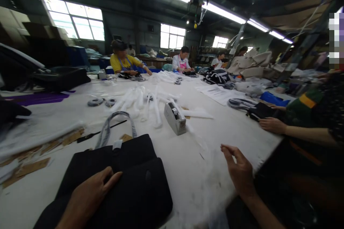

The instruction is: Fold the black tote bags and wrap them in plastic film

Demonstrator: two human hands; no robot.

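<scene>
A black handbag [134,189] lies on the white table in front of me, its wrapped handle [107,125] standing up at the far side. A small white piece [117,144] sits at the handle's base. My left hand [92,189] grips the bag's front, thumb on top and fingers curled partly out of sight. To the right, my right hand [239,168] is raised over the table, thumb and fingertips pinched together. Whatever may be between those fingertips is too small to make out. Beyond the bag stands a grey tape dispenser [176,118].
White wrapping strips [137,98] and coiled handles [96,102] spread across the table [193,171]. Brown card pieces [33,167] lie at left. On the right, a co-worker's hand [272,125] rests by a black bag [264,111]. Other people work at the far side.
</scene>
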